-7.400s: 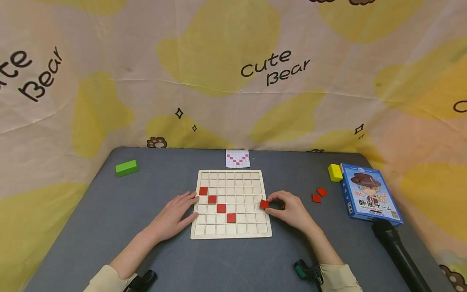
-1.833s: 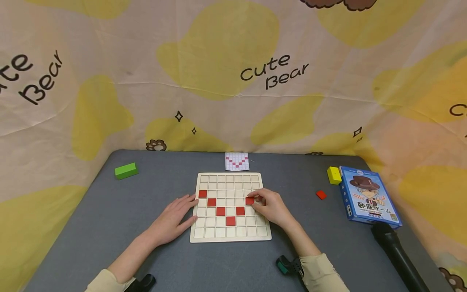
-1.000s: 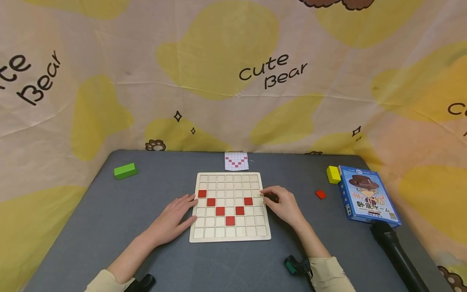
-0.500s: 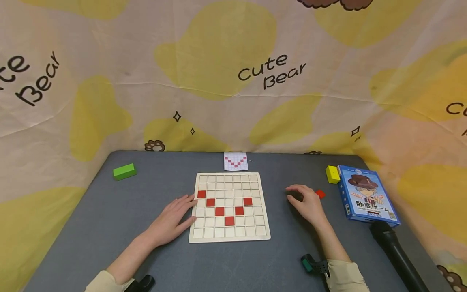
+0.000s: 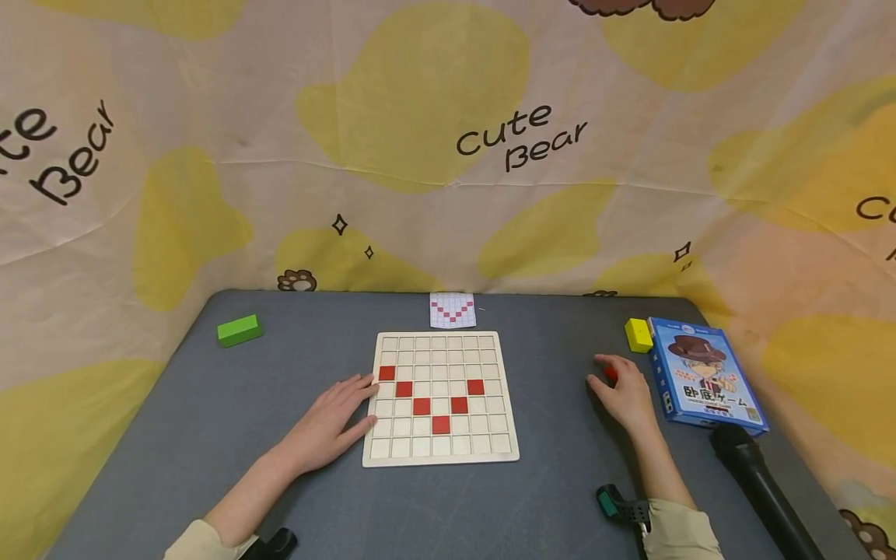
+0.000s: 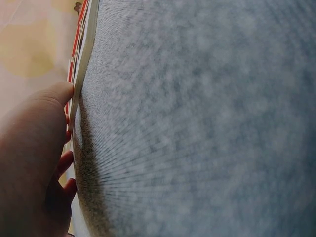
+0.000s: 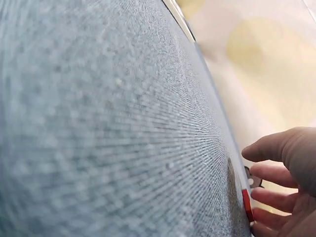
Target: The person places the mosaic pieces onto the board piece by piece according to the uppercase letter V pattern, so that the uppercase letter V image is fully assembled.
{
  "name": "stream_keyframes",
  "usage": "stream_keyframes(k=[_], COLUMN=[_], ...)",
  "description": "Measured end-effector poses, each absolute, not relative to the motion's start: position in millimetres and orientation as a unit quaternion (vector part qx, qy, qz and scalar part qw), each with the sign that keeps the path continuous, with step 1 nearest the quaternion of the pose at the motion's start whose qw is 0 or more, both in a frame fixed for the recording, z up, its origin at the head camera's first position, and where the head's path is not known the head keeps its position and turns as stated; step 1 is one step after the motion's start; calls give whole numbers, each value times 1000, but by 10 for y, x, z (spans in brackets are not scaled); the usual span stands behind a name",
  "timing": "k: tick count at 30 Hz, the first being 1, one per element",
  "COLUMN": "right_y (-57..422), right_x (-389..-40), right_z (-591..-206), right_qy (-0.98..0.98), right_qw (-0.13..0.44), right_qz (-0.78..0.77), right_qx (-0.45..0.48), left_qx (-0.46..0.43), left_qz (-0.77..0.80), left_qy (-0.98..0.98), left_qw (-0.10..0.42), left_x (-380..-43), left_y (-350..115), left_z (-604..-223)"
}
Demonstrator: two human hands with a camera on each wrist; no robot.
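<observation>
A pale gridded board (image 5: 483, 449) lies mid-table with several red square tiles (image 5: 440, 425) in its cells, forming a lopsided V. My left hand (image 5: 327, 421) rests at the board's left edge, fingertips and thumb touching the rim; the left wrist view shows the thumb (image 6: 59, 93) against that edge. Off to the right, my right hand (image 5: 628, 395) hovers over a loose red tile (image 5: 611, 374), thumb and fingers apart. In the right wrist view this tile (image 7: 247, 205) lies on the table near the fingertips, partly behind the fingers in the head view.
Behind the board lies a small card (image 5: 452, 310) printed with a red V on a grid. A green block (image 5: 239, 330) sits at the back left. On the right are a yellow block (image 5: 638, 335), a blue game box (image 5: 707, 372) and a black microphone-like object (image 5: 766, 494).
Two more red tiles now sit on the board's right half, and one loose tile is left on the table. My right hand has let go and moved right to it; my left hand has stayed.
</observation>
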State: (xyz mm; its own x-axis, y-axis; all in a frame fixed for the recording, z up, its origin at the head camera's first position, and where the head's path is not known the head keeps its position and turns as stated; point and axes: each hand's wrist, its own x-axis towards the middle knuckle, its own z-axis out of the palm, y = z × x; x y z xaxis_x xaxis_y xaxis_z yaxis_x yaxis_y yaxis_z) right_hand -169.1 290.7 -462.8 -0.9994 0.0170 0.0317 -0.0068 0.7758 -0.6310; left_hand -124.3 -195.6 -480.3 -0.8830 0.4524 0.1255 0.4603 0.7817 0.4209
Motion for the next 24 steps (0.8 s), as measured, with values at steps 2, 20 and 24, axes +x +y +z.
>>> stream_keyframes(k=[2,20,24], right_y=[2894,2893,2896], right_x=[-1681,-1673,-1666], right_z=[-4628,-4624,-4624], right_qy=[-942,-943,-943], right_qw=[19,25,31], right_qz=[336,333,331], right_qx=[10,3,1], left_qx=[-241,-243,-243], left_qz=[-225,-224,-223], left_qy=[-944,-944,-944], left_qw=[8,11,12], left_x=[-1243,-1248,-1247], left_y=[-1957,-1958,-1960], left_z=[-4806,-4805,-4804])
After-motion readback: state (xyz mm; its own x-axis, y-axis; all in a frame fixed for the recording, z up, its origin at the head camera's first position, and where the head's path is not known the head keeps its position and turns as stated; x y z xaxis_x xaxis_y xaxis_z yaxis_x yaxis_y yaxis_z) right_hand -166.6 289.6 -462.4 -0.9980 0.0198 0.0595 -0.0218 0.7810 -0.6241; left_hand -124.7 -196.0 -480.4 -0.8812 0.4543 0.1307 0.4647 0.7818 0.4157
